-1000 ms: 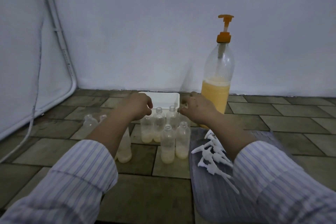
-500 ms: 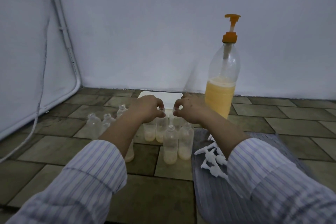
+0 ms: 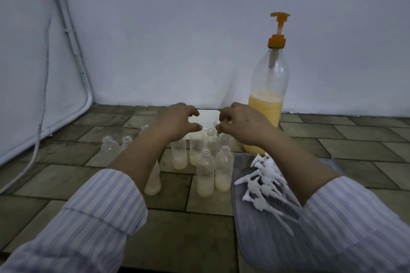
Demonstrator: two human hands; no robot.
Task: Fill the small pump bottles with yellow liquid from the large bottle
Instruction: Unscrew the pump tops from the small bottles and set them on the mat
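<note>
A cluster of small pump bottles, uncapped and each holding only a shallow layer of yellow liquid, stands on the tiled floor at centre, with three more empty bottles to the left. The large bottle, about half full and topped by an orange pump, stands upright at the far right, against the wall. The left hand and the right hand hover above the far bottles, fingers loosely curved and grasping nothing, thumbs pointing toward each other over the open necks. A white tray lies just beyond them. White pump tops are heaped on a grey cloth to the right.

The risk appears to lie in the crowding: the light, narrow bottles touch or nearly touch, so a forearm or sleeve brushing the near ones could topple several and spill their contents. Lifting one from the middle may likewise knock its neighbours.
</note>
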